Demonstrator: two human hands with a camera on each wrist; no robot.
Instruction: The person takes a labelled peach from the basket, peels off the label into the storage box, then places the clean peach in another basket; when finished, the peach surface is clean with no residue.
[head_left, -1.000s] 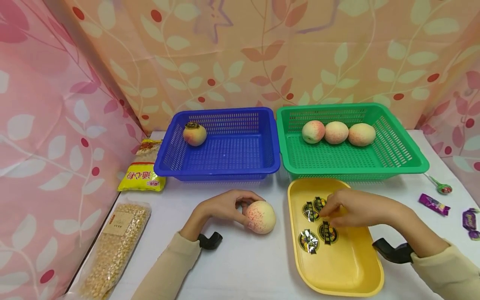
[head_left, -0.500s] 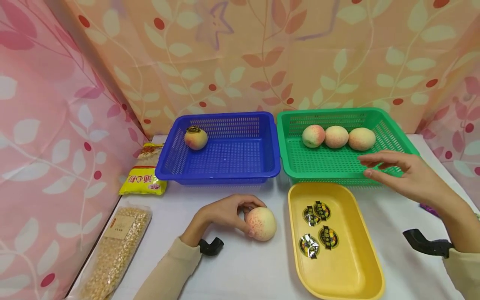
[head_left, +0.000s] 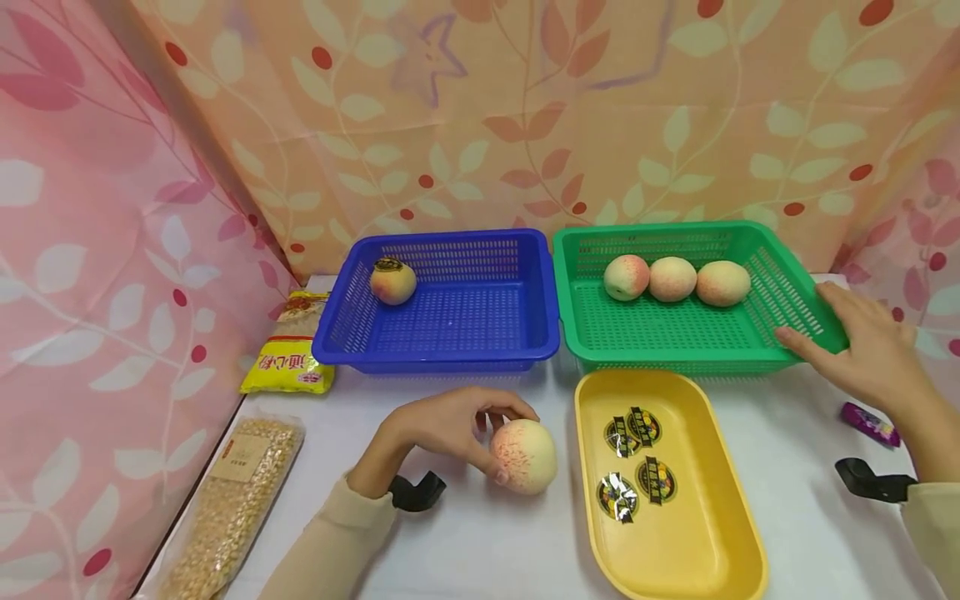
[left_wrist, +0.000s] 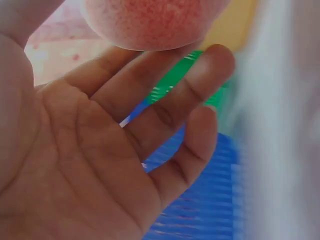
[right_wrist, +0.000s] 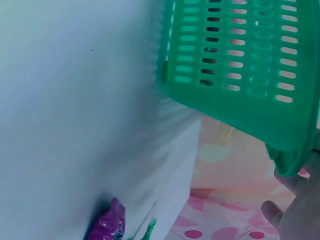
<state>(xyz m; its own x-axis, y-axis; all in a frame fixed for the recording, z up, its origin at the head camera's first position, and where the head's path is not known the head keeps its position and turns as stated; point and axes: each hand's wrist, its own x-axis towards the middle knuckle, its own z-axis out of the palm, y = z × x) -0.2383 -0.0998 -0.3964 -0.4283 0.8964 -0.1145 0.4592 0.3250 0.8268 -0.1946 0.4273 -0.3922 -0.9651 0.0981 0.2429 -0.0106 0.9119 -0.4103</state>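
Note:
My left hand (head_left: 453, 423) holds a pale yellow peach (head_left: 528, 457) with a pink blush, low over the white table. In the left wrist view the peach (left_wrist: 157, 22) sits at the top, beyond the palm, and the lower fingers stay off it. My right hand (head_left: 870, 346) grips the right front corner of the green basket (head_left: 675, 354), thumb on the inner side and fingers at the rim. Three peaches (head_left: 672, 279) lie in a row inside. A yellow tray (head_left: 682, 533) between the hands bears several round dark fruit stickers (head_left: 657, 480).
A blue basket (head_left: 442, 358) stands left of the green one, with one stickered peach (head_left: 393, 286). At the left lie a yellow food bag (head_left: 288, 362) and a clear bag of beans (head_left: 232, 500). A purple-wrapped candy (head_left: 870, 423) lies below my right hand.
My right hand has left the stickers in the yellow tray and moved right and away to the green basket's corner. The left hand keeps the peach in nearly the same spot.

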